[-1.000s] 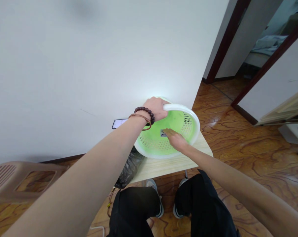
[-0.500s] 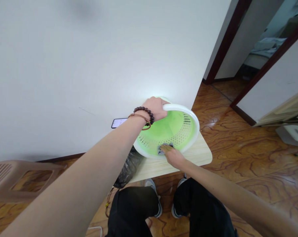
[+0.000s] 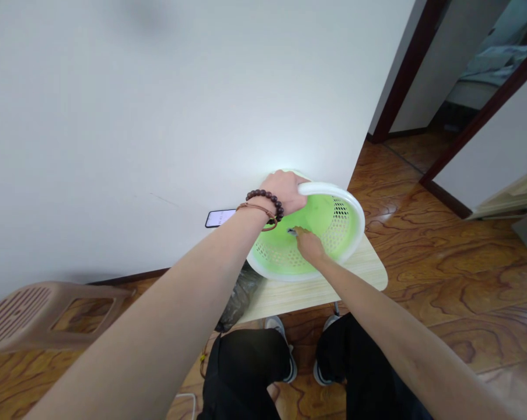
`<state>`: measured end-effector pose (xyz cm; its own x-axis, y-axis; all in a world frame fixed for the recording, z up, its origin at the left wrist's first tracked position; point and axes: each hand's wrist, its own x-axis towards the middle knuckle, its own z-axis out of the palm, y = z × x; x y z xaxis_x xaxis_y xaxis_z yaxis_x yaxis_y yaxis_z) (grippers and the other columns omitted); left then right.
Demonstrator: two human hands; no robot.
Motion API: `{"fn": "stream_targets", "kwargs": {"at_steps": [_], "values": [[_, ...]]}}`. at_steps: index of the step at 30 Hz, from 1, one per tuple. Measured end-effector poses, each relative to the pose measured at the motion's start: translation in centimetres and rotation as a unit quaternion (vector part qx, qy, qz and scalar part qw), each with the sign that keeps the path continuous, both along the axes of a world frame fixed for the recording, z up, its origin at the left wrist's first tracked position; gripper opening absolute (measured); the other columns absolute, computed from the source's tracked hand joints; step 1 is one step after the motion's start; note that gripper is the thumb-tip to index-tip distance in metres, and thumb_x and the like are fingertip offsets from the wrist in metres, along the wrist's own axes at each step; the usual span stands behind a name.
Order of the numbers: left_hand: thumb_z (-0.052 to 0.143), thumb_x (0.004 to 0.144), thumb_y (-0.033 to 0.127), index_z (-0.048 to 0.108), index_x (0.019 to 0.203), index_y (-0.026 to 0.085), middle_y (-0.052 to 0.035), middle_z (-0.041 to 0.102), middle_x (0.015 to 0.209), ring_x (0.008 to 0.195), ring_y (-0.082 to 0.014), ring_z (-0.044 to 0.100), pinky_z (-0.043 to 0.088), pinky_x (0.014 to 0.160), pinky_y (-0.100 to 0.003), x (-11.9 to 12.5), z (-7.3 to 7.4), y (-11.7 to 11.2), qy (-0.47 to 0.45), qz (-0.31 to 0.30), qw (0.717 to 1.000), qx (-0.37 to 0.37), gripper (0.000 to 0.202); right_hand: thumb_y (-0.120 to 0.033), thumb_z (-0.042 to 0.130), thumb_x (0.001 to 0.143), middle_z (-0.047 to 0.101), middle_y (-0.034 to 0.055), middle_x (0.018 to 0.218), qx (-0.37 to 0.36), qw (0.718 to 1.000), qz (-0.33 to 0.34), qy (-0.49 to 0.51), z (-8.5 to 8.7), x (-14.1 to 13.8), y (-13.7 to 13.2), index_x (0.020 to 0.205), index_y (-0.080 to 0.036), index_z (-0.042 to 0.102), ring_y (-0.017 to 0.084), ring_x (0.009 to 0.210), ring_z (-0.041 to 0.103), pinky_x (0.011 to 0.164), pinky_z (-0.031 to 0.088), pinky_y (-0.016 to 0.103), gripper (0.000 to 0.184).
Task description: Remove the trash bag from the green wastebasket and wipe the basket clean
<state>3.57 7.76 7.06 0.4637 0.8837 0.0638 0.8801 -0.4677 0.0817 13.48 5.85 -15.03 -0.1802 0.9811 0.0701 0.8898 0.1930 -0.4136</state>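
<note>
A green plastic basket [image 3: 322, 210] with a white rim and perforated sides is tilted on a small wooden-topped table [image 3: 285, 294], its opening facing me. My left hand [image 3: 287, 191] is closed around the upper left of the rim; a beaded bracelet and a brown band circle that wrist. Inside the basket, my right hand [image 3: 309, 244] pinches a small grey cloth [image 3: 292, 231], which is mostly hidden by the fingers, close to the green inner surface.
A phone [image 3: 220, 217] with a lit screen lies by the wall, left of the basket. A dark plastic bag [image 3: 241, 294] sits at the table's left side. On the floor at left stands a beige plastic stool [image 3: 49, 315]. A doorway opens at the upper right.
My right hand has moved with the cloth from the basket's near lower wall up to the middle of its inside. My left hand keeps its hold on the rim. The view has shifted slightly.
</note>
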Motion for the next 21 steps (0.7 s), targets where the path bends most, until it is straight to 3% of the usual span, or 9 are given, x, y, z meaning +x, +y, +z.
{"fn": "stream_targets", "kwargs": {"at_steps": [3,6,10,12,15,21], "values": [[0.05,0.067,0.026,0.063,0.111,0.034,-0.0029,0.068,0.082,0.075,-0.0189,0.06,0.045,0.064,-0.028,-0.1,0.0,0.1,-0.009,0.004,1.0,0.003,0.047,-0.007,0.033,0.084,0.06,0.0141,0.113,-0.027,0.999,0.018,0.01,-0.5,-2.5,-2.0,0.119,-0.012,0.052,0.021,0.103,0.056,0.089,0.043,0.034,0.04],[0.05,0.067,0.024,0.061,0.114,0.032,-0.0028,0.069,0.085,0.076,-0.0175,0.06,0.045,0.066,-0.027,-0.1,0.1,0.0,-0.014,0.011,1.0,-0.009,0.049,-0.01,0.034,0.085,0.054,0.0109,0.124,-0.012,0.995,0.054,0.078,-0.5,-4.0,-5.7,0.125,-0.014,0.047,0.02,0.112,0.052,0.094,0.041,0.032,0.042],[0.049,0.065,0.023,0.062,0.112,0.033,-0.0005,0.069,0.083,0.072,-0.0162,0.06,0.044,0.063,-0.025,-0.2,0.4,-0.1,-0.015,0.002,1.0,-0.016,0.05,-0.009,0.032,0.085,0.046,0.0084,0.134,0.013,0.978,0.144,0.151,0.2,-3.0,-10.8,0.131,-0.014,0.041,0.016,0.125,0.039,0.102,0.034,0.031,0.047],[0.049,0.065,0.024,0.063,0.11,0.034,0.0002,0.069,0.08,0.07,-0.0159,0.06,0.043,0.061,-0.025,-0.2,0.4,-0.1,-0.014,-0.002,1.0,-0.009,0.049,-0.007,0.032,0.084,0.046,0.0086,0.134,0.014,0.966,0.2,0.161,0.7,-1.9,-12.1,0.131,-0.013,0.041,0.015,0.126,0.038,0.104,0.032,0.031,0.048],[0.049,0.065,0.025,0.064,0.109,0.033,-0.0008,0.068,0.08,0.072,-0.0162,0.06,0.043,0.061,-0.024,-0.3,0.3,-0.2,-0.011,0.002,1.0,-0.001,0.048,-0.006,0.032,0.083,0.048,0.0086,0.132,0.024,0.962,0.222,0.16,1.3,-0.4,-11.1,0.131,-0.014,0.041,0.015,0.123,0.041,0.103,0.033,0.033,0.049],[0.049,0.066,0.026,0.063,0.111,0.032,-0.0027,0.068,0.082,0.073,-0.0172,0.06,0.044,0.062,-0.026,-0.4,0.2,-0.1,0.001,0.003,1.0,0.001,0.048,-0.007,0.029,0.086,0.052,0.0127,0.126,0.032,0.994,0.071,0.077,1.0,0.4,-2.2,0.13,-0.011,0.042,0.02,0.114,0.05,0.096,0.04,0.035,0.046]]}}
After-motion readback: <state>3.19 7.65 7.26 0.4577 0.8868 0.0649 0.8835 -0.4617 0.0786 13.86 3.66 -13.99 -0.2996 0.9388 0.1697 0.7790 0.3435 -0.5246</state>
